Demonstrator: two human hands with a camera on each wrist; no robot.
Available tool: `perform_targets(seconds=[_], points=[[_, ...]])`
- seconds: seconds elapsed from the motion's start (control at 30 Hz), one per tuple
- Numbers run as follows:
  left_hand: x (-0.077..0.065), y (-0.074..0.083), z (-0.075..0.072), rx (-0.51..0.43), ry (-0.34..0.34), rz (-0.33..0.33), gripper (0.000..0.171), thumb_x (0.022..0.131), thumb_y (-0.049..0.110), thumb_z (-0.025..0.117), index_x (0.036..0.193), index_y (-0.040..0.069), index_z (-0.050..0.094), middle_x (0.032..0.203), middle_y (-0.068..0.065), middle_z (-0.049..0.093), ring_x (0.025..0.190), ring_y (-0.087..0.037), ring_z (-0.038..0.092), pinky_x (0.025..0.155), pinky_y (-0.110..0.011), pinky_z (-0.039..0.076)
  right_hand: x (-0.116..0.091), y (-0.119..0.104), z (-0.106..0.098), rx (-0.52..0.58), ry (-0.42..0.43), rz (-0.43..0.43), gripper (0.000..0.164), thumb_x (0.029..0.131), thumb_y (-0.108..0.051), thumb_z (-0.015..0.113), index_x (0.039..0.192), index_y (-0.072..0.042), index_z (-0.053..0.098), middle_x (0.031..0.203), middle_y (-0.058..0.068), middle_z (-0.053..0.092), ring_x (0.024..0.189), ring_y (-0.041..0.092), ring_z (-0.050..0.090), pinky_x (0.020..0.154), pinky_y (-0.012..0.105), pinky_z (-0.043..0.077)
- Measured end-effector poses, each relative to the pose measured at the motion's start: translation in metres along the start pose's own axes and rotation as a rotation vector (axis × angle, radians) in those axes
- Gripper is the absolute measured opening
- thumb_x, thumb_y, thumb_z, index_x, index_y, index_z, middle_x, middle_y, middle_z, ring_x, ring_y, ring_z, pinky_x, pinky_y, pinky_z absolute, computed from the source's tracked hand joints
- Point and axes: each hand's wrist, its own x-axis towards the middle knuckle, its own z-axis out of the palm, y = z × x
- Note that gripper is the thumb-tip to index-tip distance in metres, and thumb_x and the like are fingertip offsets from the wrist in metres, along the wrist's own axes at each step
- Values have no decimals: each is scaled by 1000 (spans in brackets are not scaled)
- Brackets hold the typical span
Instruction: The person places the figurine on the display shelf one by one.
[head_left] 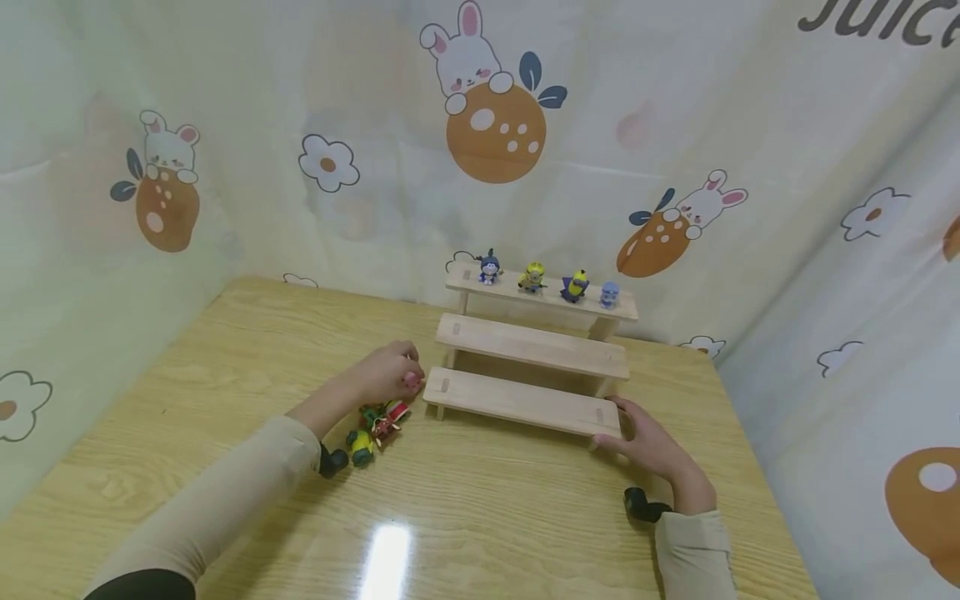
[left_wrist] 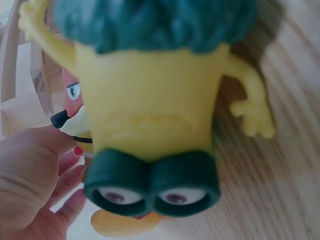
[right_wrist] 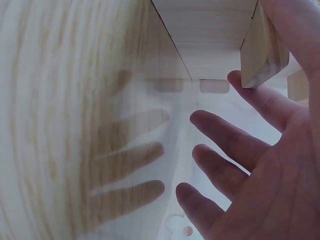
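Note:
A three-step wooden display stand (head_left: 525, 404) is on the table. At its lower left end my left hand (head_left: 386, 372) has bent fingers around a small pink thing (head_left: 412, 381), mostly hidden by the hand. Just below that hand lie several toy figures, among them a yellow and green minion (head_left: 362, 448) and a red-brown figure (head_left: 384, 429). The minion figure (left_wrist: 155, 100) fills the left wrist view, with a fox figure (left_wrist: 75, 105) behind it. My right hand (head_left: 648, 442) holds the right end of the lowest step between thumb and index finger, the other fingers spread.
Along the top step stand a dark blue figure (head_left: 489, 268), two yellow figures, one being a minion (head_left: 532, 277), and a light blue figure (head_left: 609, 294). A printed curtain (head_left: 375, 225) hangs behind and beside the table (head_left: 480, 517).

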Motion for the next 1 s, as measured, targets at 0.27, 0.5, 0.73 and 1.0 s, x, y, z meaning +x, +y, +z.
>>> perform_targets(seconds=[0.27,0.5,0.73,1.0], points=[[0,-2,1,-43,-59,-42,11,83,15,70,93,11,70,104,-9,65,100,-25,62,88,-42,52,0,1,0,0,-1,-1,87,84,-47,67,146,-1,27,149,28,27,138,49,21,107,66,21],[1,-2,1,-48,-66,-63,9,84,15,68,92,13,70,102,-7,65,98,-23,62,87,-41,52,-1,-1,-1,-1,-5,18,86,84,-47,68,146,-3,27,150,27,27,139,48,20,108,66,21],[1,0,-15,-72,7,-65,17,83,14,69,98,6,72,105,-11,65,95,-24,62,84,-37,53,-1,-3,-2,-10,1,9,85,84,-45,68,145,-2,28,149,27,28,138,48,21,108,66,21],[13,-3,-47,-38,115,-48,21,85,15,70,103,4,71,110,-14,63,96,-27,62,84,-40,53,-1,-2,-2,-1,9,-6,85,84,-44,68,145,-1,28,149,28,28,138,48,21,108,65,21]])
